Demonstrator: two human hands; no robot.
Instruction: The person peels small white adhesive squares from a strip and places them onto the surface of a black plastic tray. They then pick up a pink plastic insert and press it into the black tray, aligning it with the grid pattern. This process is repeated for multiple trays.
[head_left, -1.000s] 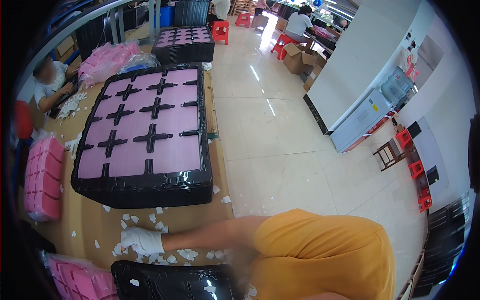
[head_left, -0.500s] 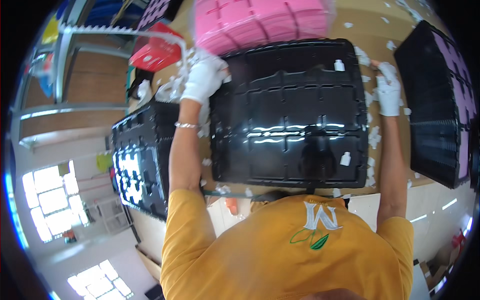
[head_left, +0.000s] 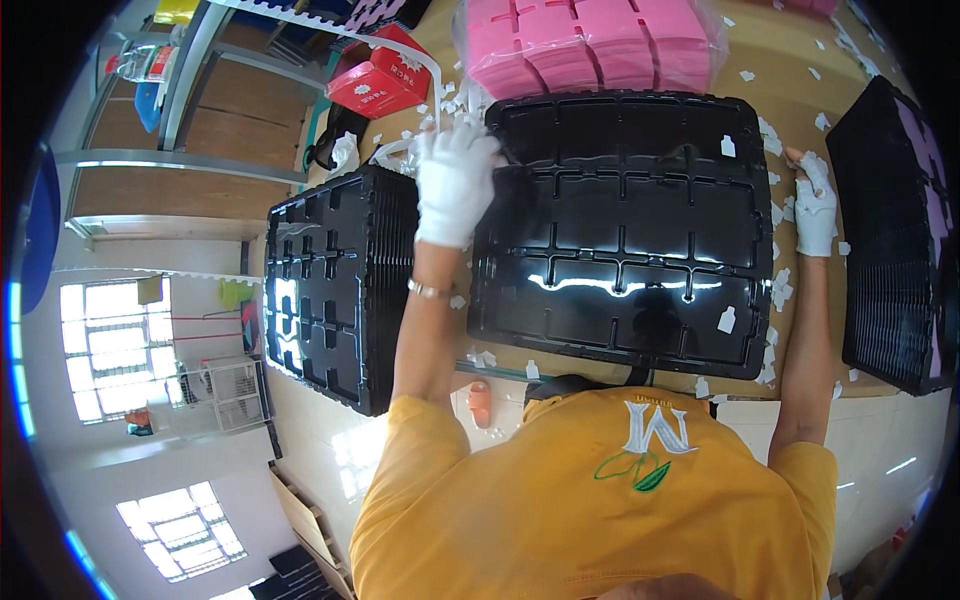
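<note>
A glossy black plastic tray (head_left: 620,235) with moulded ridges lies before me. Two small white bottle-shaped pieces (head_left: 728,147) sit on its right side, one far and one near. My left hand (head_left: 455,190), in a white glove, is beyond the tray's far-left edge. Its fingers are smeared by motion, beside the lower end of a white notched strip (head_left: 437,80); whether they touch it I cannot tell. My right hand (head_left: 815,208), gloved with bare fingertips, is just right of the tray over white scraps (head_left: 782,288). Its fingers are bent together; anything between them is too small to see.
Stacked black trays stand left (head_left: 340,290) and right (head_left: 895,240), the right stack showing purple inserts. Bagged pink foam blocks (head_left: 590,45) lie beyond the tray. A red box (head_left: 380,85) is at the far left, near a metal shelf frame (head_left: 180,160). Scraps litter the brown tabletop.
The view has shifted, so the scene sits further right. My left hand has moved from the tray's far-left corner leftward to the strip's end. My right hand stays beside the tray, slightly nearer me.
</note>
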